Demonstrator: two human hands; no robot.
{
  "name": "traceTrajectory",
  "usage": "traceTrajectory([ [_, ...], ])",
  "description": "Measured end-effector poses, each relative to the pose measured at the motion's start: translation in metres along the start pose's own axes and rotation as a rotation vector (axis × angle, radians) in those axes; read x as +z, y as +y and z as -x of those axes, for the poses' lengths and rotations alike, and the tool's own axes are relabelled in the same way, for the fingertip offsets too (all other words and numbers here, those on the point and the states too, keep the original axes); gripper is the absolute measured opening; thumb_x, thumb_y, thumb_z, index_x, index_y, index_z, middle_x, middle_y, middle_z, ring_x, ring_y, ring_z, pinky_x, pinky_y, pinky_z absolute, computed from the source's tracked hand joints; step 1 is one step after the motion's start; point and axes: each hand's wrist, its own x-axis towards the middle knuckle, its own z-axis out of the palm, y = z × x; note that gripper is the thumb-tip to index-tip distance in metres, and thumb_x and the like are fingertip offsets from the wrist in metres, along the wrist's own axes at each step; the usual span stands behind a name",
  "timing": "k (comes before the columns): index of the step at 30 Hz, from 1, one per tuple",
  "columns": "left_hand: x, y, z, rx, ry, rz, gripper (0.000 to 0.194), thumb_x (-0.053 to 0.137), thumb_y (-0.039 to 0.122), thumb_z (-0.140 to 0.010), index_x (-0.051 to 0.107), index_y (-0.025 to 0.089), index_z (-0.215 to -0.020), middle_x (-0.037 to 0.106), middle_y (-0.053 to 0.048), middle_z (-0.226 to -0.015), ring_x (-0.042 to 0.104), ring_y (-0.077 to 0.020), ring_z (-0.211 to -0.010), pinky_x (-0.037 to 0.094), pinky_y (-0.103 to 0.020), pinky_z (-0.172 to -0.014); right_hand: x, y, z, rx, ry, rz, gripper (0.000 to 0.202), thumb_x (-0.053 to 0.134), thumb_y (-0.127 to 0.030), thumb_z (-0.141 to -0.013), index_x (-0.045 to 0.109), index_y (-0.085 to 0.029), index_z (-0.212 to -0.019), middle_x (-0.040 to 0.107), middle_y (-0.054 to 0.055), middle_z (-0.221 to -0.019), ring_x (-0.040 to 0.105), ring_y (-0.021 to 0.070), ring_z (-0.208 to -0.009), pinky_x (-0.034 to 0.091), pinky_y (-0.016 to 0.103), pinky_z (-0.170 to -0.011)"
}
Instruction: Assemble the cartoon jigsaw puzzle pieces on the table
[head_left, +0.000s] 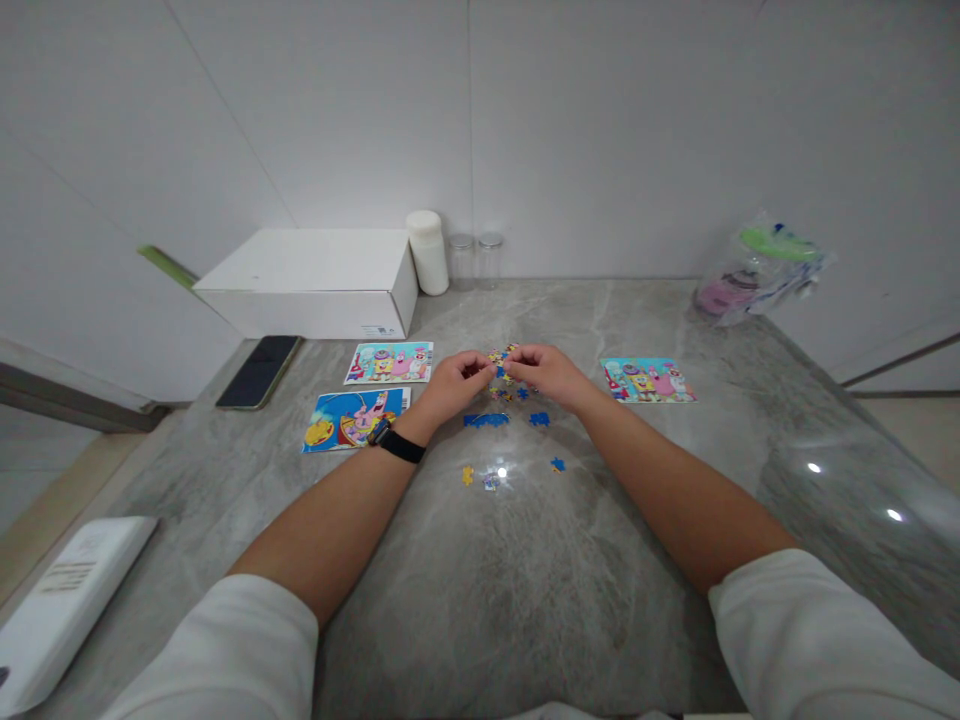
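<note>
- Two narrow grips: my left grip (454, 382) and my right grip (553, 375) nearly meet over the bench (517, 590), thumbs and fingers drawn close together.
- Between my fingertips shows a small blue piece (500, 371); I cannot tell whether either grip has it pinched, or whether it only lies beneath.
- From where my fingertips meet, a heap of puzzle pieces (512, 349) lies at twelve o'clock, close by and partly hidden. Toward six o'clock lies a blue strip (486, 420), apparently several pieces joined; at five, a blue cluster (539, 419) and, farther out, a single blue piece (557, 465).
- Nearer me, a yellow piece (468, 475) sits between six and seven, with a pale piece (490, 482) just beside it at six.
- I judge each piece very light, thin and stiff like card; its knobs could bend or fray if squeezed hard. Best taken by opposite edges, thumb against fingertip.
- The bench looks glossy, so flat pieces may skate; lifting one edge first should help.
- I'd expect the strip to flex or part at its seams. It wants support under both ends, or a flat slide.
</note>
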Motion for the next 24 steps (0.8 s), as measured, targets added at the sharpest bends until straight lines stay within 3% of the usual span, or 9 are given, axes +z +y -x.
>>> traceTrajectory([
  [12,-0.0016,0.0023,0.0011,-0.001,0.011,-0.011,0.033,0.066,0.05,-0.091,0.07,0.018,-0.083,0.064,0.0,-0.076,0.055,-0.0149,-0.072,0.046,-0.027,-0.069,0.0008,-0.004,0.0019,0.025,-0.006,-0.054,0.041,0.079,-0.058,-0.074,0.069,-0.019,-0.083,0.063,-0.002,-0.072,0.05,0.0122,-0.064,0.039,0.027,-0.061],
  [24,-0.0008,-0.0049,-0.0016,0.005,0.002,-0.021,0.036,0.065,0.052,-0.089,0.069,0.017,-0.08,0.063,0.0,-0.073,0.054,-0.0142,-0.07,0.043,-0.026,-0.066,0.0007,-0.0084,0.0046,0.026,-0.026,0.004,0.045,0.076,-0.063,-0.075,0.063,-0.02,-0.078,0.054,-0.004,-0.065,0.046,0.0117,-0.062,0.035,0.027,-0.06],
])
